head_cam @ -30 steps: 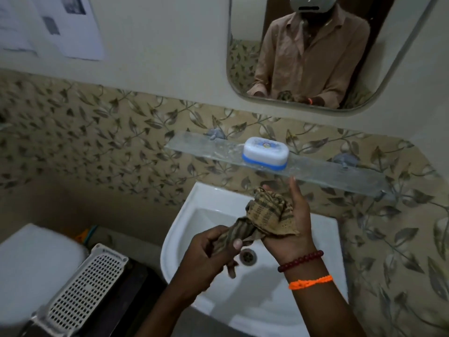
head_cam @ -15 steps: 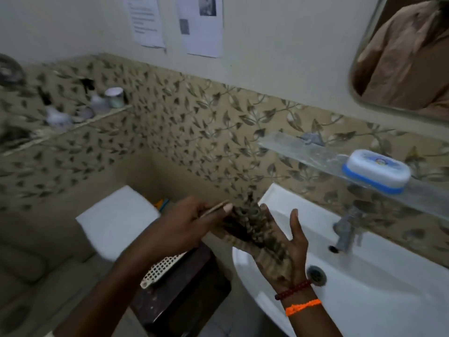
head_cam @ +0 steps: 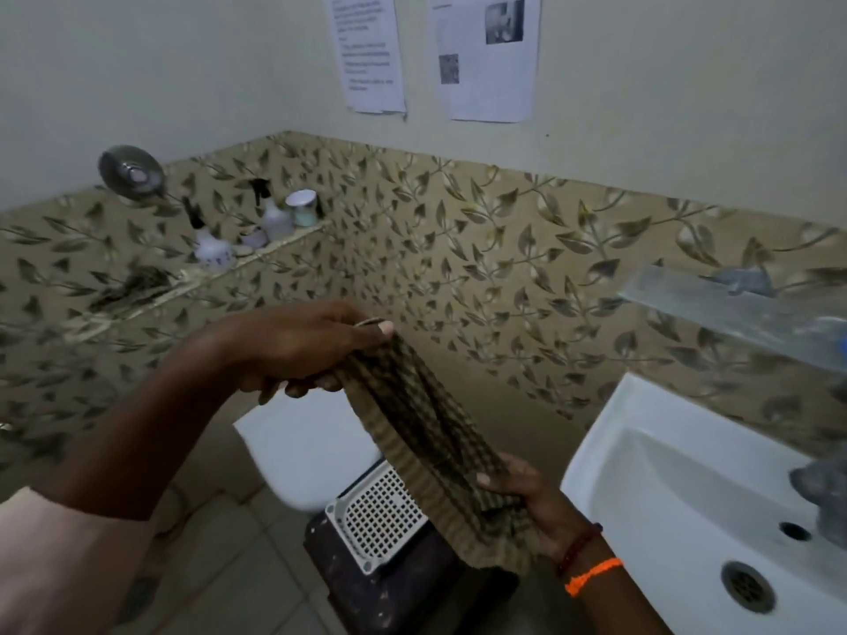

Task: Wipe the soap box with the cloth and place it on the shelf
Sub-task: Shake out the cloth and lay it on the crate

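Observation:
A brown checked cloth (head_cam: 426,442) hangs stretched between both hands in the middle of the view. My left hand (head_cam: 302,350) pinches its upper end, and my right hand (head_cam: 527,501), with a bead bracelet and an orange band at the wrist, grips its lower end. The glass shelf (head_cam: 715,304) juts from the tiled wall at the right edge. Only a sliver of blue at the right frame edge shows where the soap box stood; the box itself is out of view.
A white sink (head_cam: 678,478) with a tap (head_cam: 825,497) is at lower right. Below the cloth stand a toilet cistern (head_cam: 307,446) and a white perforated basket (head_cam: 380,515) on a dark stand. A tiled ledge (head_cam: 275,245) at left carries several bottles.
The view has swung left, so the soap box and mirror have left the frame. My hands have pulled apart, stretching the bunched cloth out, left hand raised and right hand lowered.

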